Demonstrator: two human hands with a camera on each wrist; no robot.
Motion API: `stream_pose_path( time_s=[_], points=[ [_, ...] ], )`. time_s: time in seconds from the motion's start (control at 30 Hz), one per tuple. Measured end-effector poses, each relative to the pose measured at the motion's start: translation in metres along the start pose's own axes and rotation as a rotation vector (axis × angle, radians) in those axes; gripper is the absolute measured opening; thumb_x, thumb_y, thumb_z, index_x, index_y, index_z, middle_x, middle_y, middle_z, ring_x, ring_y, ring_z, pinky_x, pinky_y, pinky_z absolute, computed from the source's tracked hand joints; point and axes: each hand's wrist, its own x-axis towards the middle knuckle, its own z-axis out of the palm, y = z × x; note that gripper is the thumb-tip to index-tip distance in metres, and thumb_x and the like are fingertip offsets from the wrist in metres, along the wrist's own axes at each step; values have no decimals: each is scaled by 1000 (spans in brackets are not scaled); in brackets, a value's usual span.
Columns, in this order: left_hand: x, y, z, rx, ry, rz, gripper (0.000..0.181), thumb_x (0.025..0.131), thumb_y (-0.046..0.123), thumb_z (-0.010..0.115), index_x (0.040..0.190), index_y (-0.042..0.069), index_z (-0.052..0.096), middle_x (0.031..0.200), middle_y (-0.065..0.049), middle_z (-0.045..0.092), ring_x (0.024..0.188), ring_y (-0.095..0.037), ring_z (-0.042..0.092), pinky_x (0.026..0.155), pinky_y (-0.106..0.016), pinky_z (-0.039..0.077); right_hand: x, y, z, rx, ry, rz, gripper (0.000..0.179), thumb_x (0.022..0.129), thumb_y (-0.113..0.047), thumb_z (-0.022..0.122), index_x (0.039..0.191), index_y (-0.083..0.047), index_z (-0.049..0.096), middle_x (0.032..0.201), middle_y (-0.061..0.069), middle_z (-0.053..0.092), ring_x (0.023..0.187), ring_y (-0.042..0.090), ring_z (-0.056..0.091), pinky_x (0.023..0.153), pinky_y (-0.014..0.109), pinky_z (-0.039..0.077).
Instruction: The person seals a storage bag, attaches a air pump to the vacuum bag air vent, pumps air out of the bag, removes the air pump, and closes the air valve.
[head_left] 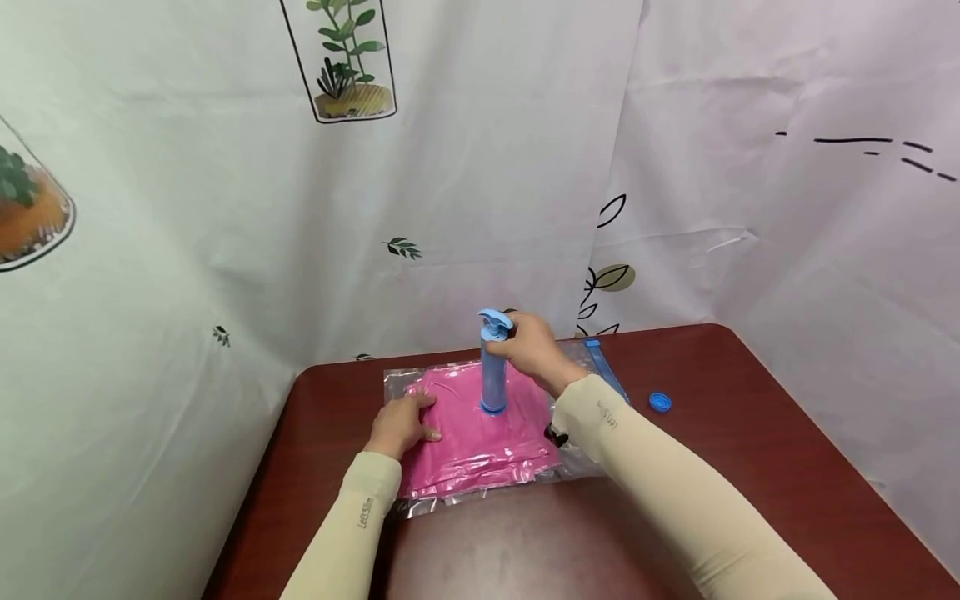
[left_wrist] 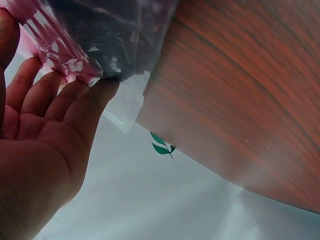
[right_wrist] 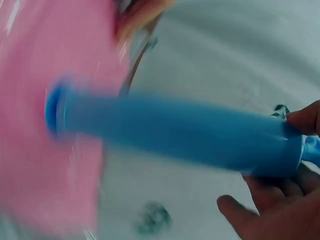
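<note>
A clear vacuum storage bag [head_left: 581, 462] with folded pink contents [head_left: 457, 454] lies flat on the table. Standing upright on top of it is a blue hand pump [head_left: 493, 379], its base against the bag near the middle. My right hand [head_left: 531, 346] grips the pump's upper end, just under its handle [head_left: 495, 318]. In the right wrist view the thumb and fingers wrap the top of the pump barrel [right_wrist: 185, 132]. My left hand [head_left: 397, 423] rests at the bag's left edge, fingers extended. The left wrist view shows those fingertips touching the plastic [left_wrist: 115, 65].
A round blue cap [head_left: 660, 402] lies on the dark red-brown table [head_left: 720, 467], right of the bag. A blue zip strip [head_left: 606, 367] runs along the bag's right side. Patterned white cloth [head_left: 480, 167] hangs behind and beside the table.
</note>
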Motion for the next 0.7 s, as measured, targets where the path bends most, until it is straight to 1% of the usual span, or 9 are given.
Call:
stream_pose_path(
  time_s=[0.1,0.17,0.2,0.27,0.33,0.4,0.47,0.57,0.7],
  points=[
    [0,0,-1,-6,5,-9,75,88,23,99,157,14,70,167,-25,61,148,-54,62,117,-67,58,3,2,-3,158,-96,60,54,100,-4,76,152,2,66,147,21,72,137,31,65,128,56,51],
    [0,0,0,-12,3,-13,75,88,23,98,157,14,69,166,-25,61,148,-54,62,118,-67,58,3,3,-2,189,-115,77,66,100,-9,81,162,-1,57,157,22,67,150,36,61,132,60,46],
    [0,0,0,-11,3,-11,75,88,23,99,157,14,69,166,-25,61,148,-54,62,118,-67,58,3,3,-1,180,-110,73,70,100,-14,84,163,-3,56,158,22,66,151,39,60,132,61,46],
    [0,-1,2,-5,3,-5,75,88,23,99,157,14,69,166,-25,62,148,-54,62,117,-67,58,3,4,3,121,-75,53,74,98,-25,91,160,-5,57,155,21,67,149,40,63,128,60,51],
    [0,-2,4,-5,-2,-6,75,88,24,99,157,14,69,166,-25,61,148,-54,62,118,-67,58,2,5,7,42,-25,27,76,94,-34,96,155,-6,60,148,19,70,141,40,68,122,59,56],
    [0,-2,5,-9,-5,-12,75,88,23,98,157,14,69,167,-25,61,149,-54,61,117,-66,58,1,5,10,-41,20,-13,74,93,-36,97,153,-6,64,143,18,73,135,38,71,118,57,59],
    [0,-1,6,-19,-11,-22,75,89,23,98,158,15,69,168,-25,60,149,-54,61,117,-66,58,0,8,12,-85,48,-41,74,94,-34,96,154,-6,64,143,18,74,133,37,73,114,56,62],
    [0,0,4,-25,-13,-29,76,89,22,98,159,15,68,169,-24,59,150,-54,60,117,-66,58,-3,16,16,-23,47,-58,72,97,-23,94,157,-4,59,149,21,72,138,41,73,115,57,62],
    [1,1,2,-21,-11,-28,76,89,21,97,159,15,67,169,-24,59,150,-54,60,117,-66,59,-6,33,24,76,8,-36,73,99,-11,87,161,-1,50,161,29,64,149,49,65,122,63,56]
  ],
)
